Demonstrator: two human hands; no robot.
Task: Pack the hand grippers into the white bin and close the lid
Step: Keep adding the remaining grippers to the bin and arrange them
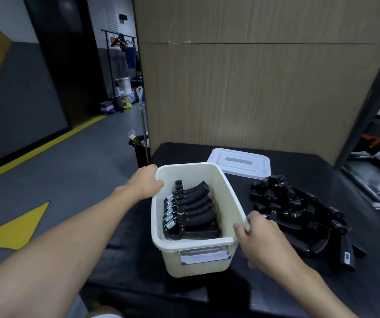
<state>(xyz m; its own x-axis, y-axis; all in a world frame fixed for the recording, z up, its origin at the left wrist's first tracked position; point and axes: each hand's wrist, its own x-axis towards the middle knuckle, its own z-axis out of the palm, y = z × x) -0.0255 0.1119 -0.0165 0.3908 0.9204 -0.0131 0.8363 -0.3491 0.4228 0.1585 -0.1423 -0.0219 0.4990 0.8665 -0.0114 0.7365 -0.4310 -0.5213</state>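
your left grip (146, 182) is on the far left corner of the white bin (195, 266). the thumb lies over the rim and the fingers curl around the outside, so it's got hold of the bin itself. your right grip (262, 239) is on the opposite corner, near right, with thumb and forefinger pinched over the rim and the other fingers curled down the outside wall. both are closed on the bin, neither has a gripper in it.

the bin sits on the black table (179, 154), roughly in the middle, lid off. inside it there's a row of packed hand grippers (191, 207), stacked one behind another along the left side, springs to the left and black handles pointing right. they're down in the bin between your two grips, touching neither.

the loose hand grippers (299, 212) are in a tangled black heap on the table just right of the bin, right behind your right grip. can't tell if your knuckles touch the heap.

the lid (239, 162) lies flat on the table at the far right corner of the bin, top side up, just beside the rim. there's a label holder (204, 255) on the bin's near wall.
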